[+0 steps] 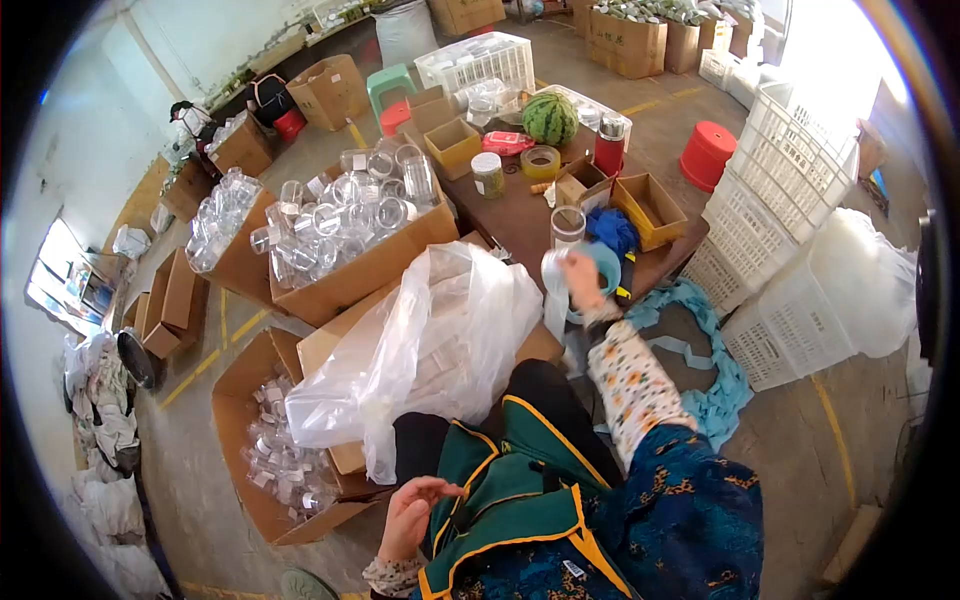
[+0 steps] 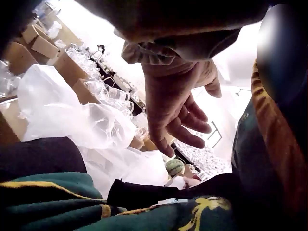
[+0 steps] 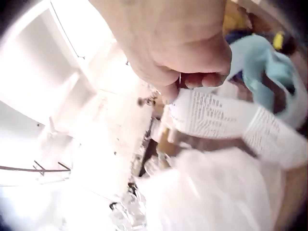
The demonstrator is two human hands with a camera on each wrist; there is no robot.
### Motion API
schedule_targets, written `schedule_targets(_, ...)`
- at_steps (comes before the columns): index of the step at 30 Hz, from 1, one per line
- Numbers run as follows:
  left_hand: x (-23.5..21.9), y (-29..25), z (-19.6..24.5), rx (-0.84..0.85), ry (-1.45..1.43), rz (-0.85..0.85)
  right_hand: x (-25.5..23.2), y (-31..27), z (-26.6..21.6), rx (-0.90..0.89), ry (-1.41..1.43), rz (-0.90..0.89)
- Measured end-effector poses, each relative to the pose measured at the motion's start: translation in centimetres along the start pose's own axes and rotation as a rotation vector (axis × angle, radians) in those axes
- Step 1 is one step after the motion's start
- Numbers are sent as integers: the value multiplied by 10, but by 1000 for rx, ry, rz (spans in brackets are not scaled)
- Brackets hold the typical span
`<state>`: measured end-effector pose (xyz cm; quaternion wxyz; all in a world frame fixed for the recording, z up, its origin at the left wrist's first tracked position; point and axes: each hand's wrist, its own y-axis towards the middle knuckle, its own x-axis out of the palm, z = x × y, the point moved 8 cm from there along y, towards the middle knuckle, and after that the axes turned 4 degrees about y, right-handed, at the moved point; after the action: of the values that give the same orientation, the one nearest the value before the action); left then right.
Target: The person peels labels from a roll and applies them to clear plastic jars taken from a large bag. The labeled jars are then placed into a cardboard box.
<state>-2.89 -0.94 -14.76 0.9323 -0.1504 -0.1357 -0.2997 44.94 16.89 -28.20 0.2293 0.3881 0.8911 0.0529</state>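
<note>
My right hand (image 1: 583, 283) is over the near edge of the low brown table, its thumb and fingers pinching a strip of white printed labels (image 3: 211, 114). The strip trails down to the right in the right wrist view, beside a loop of pale blue ribbon-like backing (image 3: 260, 62). Just behind that hand a clear jar (image 1: 568, 226) stands on the table. My left hand (image 1: 408, 515) hovers by my lap with loosely bent fingers and holds nothing; the left wrist view shows these fingers (image 2: 185, 137) spread apart. A sheet of translucent plastic (image 1: 450, 320) drapes over a carton in front of me.
Cartons of clear plastic jars (image 1: 350, 215) stand to the left, with another open carton (image 1: 265, 440) nearer. The table bears a watermelon (image 1: 549, 119), a tape roll (image 1: 540, 161) and a red flask (image 1: 609, 145). White crates (image 1: 760, 220) stack at right; blue backing (image 1: 715, 400) heaps on the floor.
</note>
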Motion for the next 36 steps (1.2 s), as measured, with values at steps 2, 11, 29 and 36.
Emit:
schedule_targets(2,3,4,-3,-8,10,-38,-55,40,-29,-10,182,58)
schedule_targets(11,29,25,-7,-56,116,-252,-223,52,-251,-117,1200,-108)
schedule_targets(29,70,102,143,705,-827,-232,-150,-193,-293,66,1518,-221)
schedule_targets(36,-126,54,135,736,-752,164,-187,-197,-107,332,1293,51)
